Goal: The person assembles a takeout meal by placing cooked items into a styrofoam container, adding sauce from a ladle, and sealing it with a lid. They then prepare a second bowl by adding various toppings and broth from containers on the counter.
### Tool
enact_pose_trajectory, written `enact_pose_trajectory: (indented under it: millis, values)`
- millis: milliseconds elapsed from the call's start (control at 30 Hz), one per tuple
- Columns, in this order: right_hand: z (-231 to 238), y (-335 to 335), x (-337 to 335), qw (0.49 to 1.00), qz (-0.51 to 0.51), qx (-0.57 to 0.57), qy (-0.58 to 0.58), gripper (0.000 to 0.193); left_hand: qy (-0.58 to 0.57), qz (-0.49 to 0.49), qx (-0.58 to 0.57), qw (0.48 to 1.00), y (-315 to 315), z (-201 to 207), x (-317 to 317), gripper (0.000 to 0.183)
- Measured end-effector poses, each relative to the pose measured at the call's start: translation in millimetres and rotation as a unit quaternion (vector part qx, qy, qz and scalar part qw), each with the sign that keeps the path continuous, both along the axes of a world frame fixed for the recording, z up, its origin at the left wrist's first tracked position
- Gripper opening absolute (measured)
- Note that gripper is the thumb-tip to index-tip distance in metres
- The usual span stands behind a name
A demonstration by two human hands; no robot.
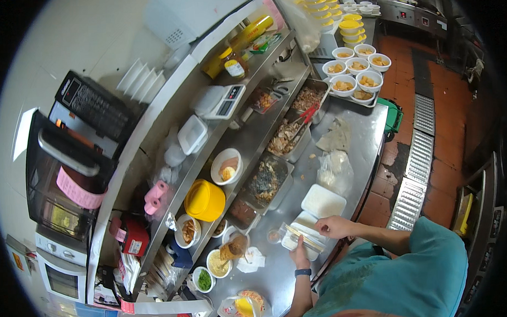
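In front of me a white foam takeout box (323, 202) lies with its lid folded back on the steel counter. A pair of pale chopsticks (304, 238) crosses the near half of the box at a slant. My left hand (300, 254), with a dark band at the wrist, is closed at the box's near-left side, its fingertips on the chopsticks. My right hand (334, 227) hovers over the box's right side with its fingers curled together; what they pinch, if anything, is too small to make out. A small clear cup (273, 236) stands left of the box.
Metal pans of chopped food (270, 180) line the counter's back, one with red-handled tongs (308, 114). A clear plastic bag (335, 172) lies beyond the box. Bowls of food (343, 85) stand at the far end. Nearer left are a bowl of greens (203, 279) and a yellow tub (204, 200).
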State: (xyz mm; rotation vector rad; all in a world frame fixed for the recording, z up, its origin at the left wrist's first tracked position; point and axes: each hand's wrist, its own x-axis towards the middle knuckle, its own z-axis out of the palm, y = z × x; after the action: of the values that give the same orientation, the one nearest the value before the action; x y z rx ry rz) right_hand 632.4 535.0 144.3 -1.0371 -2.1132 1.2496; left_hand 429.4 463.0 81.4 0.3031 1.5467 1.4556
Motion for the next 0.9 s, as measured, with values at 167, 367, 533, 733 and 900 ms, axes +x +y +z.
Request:
enact_pose_trajectory:
  millis: [167, 367, 533, 733, 900]
  values:
    - [-16, 28, 30, 1.000, 0.000, -0.026, -0.012, 0.026, 0.181, -0.022, 0.035, 0.983, 21, -14, 22, 0.061]
    - [-41, 33, 44, 0.995, -0.011, -0.069, 0.074, 0.026, 0.376, -0.006, -0.017, 0.927, 29, -19, 23, 0.066]
    - [-42, 47, 47, 0.994, 0.004, -0.088, 0.057, 0.023, 0.576, -0.005, -0.142, 0.805, 27, -19, 26, 0.079]
    - [-21, 60, 48, 0.980, 0.052, -0.192, 0.024, 0.022, 0.363, -0.010, -0.023, 0.932, 29, -11, 41, 0.082]
    - [-21, 70, 43, 0.966, 0.060, -0.252, 0.020, 0.022, 0.420, 0.001, -0.046, 0.906, 41, -11, 51, 0.080]
